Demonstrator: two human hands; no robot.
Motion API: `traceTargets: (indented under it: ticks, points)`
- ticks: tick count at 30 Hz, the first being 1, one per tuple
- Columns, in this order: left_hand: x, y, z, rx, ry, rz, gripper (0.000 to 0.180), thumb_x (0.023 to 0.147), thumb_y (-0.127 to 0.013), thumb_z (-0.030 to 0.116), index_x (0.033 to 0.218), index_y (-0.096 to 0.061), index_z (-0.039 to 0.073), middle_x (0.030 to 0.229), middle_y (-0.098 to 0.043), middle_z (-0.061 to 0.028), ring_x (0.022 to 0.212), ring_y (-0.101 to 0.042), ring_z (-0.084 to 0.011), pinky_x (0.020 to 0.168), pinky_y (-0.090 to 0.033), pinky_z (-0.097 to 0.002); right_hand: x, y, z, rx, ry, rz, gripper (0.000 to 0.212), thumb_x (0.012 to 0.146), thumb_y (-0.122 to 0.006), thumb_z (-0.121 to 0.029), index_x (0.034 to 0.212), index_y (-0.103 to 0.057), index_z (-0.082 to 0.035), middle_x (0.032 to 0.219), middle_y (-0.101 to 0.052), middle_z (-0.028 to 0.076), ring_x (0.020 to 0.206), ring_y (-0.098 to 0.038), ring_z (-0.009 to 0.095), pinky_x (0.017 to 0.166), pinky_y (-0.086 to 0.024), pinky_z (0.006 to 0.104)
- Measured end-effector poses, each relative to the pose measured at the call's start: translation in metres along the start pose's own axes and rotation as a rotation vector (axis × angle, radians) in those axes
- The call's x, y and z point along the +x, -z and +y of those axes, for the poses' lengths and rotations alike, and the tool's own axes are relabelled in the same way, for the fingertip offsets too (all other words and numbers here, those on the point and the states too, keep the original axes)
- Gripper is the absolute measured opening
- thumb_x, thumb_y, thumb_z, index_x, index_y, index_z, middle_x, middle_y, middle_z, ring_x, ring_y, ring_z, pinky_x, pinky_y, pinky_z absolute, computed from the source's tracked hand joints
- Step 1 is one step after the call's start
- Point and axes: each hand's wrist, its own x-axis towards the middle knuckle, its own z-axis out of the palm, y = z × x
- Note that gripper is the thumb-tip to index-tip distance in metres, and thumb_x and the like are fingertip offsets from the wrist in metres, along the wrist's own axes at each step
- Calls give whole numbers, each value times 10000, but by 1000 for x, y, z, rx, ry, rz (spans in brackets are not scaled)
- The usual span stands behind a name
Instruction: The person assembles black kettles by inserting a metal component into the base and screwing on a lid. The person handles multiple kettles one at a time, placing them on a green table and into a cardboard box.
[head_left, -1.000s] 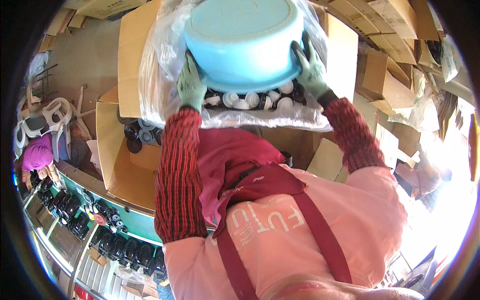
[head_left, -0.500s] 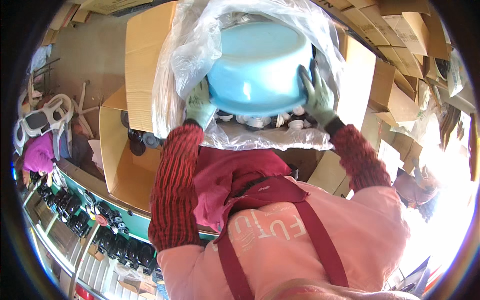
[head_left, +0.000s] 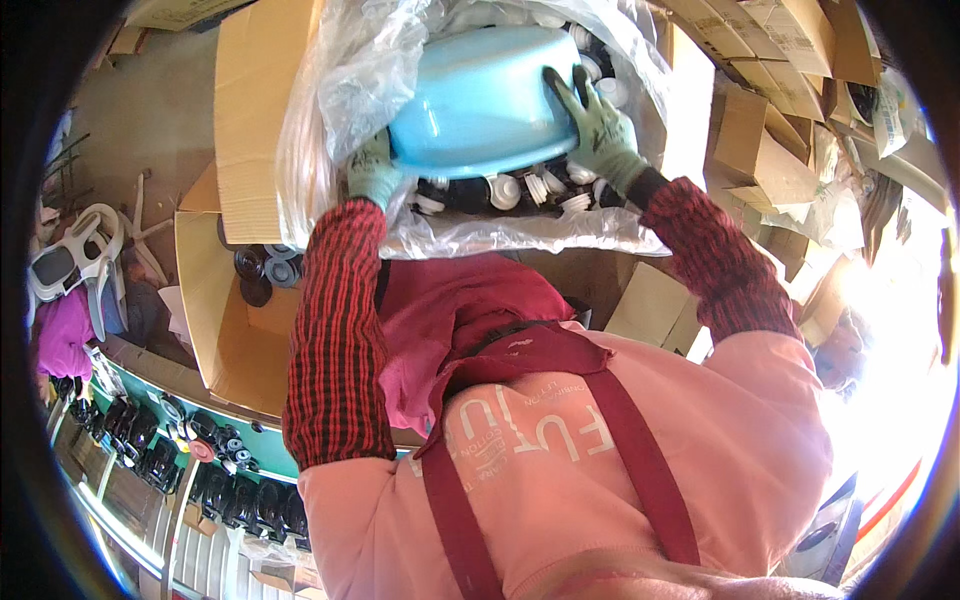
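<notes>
left hand (head_left: 373, 170), gloved, grasping the left rim of the inverted light-blue basin (head_left: 490, 110), its fingers partly hidden; the basin, inside the plastic-lined carton (head_left: 255, 130), has just shifted, exposing more black and white parts (head_left: 504, 191) at its right, leaving them less covered; pale lettering (head_left: 552, 440) crosses the pink shirt (head_left: 560, 505); right hand (head_left: 600, 138), fingers spread, gripping the basin's right wall.

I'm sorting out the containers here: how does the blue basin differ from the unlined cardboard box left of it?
The blue basin is rounded and glossy; the cardboard box is brown and flat-sided. The basin is tipped, its outside toward the camera; the box opens upward, showing dark round parts. The left hand and right hand are on the basin; neither hand touches the box. Both are containers.
</notes>
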Motion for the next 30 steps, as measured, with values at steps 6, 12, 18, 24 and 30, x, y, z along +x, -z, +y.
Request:
traceTargets:
  ticks: [6, 12, 18, 24, 30]
  points:
    - [-16, -9, -15, -13, -128, 120, 675, 898, -544, 619, 1342, -626, 117, 1317, -641, -200, 1224, -603, -363, 1066, -453, -423, 26, 19, -14, 144, 41, -61, 973, 788, -734, -224, 1610, -231, -361, 1348, -523, 345, 1148, -629, 467, 913, -559, 510]
    - [55, 13, -24, -18, -73, -285, 593, 875, -644, 525, 1338, -625, 155, 1262, -689, -169, 1170, -637, -360, 1010, -481, -430, 99, -4, 56, 193, 132, -237, 932, 814, -730, -338, 1612, -256, -258, 989, -694, 258, 921, -701, 401, 871, -527, 494]
    - [64, 35, -8, -362, 36, -461, 334, 864, -669, 341, 1040, -656, 57, 718, -587, -69, 556, -516, -167, 538, -461, -355, 109, 0, 59, 208, 196, -179, 1134, 679, -822, -222, 1628, -202, -274, 1287, -623, 239, 1101, -650, 415, 969, -518, 476]
    - [51, 49, 3, -117, -125, -283, 454, 878, -604, 427, 1154, -676, 74, 1026, -704, -190, 900, -664, -358, 809, -512, -464, 113, -8, 84, 221, 210, -266, 1112, 666, -908, -350, 1594, -310, -220, 1499, -450, 224, 1354, -478, 410, 1118, -421, 465]
    - [-1, 33, 19, -76, -71, 80, 486, 893, -540, 506, 1138, -711, 123, 1149, -711, -182, 1029, -674, -401, 882, -520, -507, -2, -83, 100, 1151, -357, 457, 752, 856, -759, -31, 1517, -400, -42, 1427, -523, 145, 1206, -572, 219, 979, -525, 334]
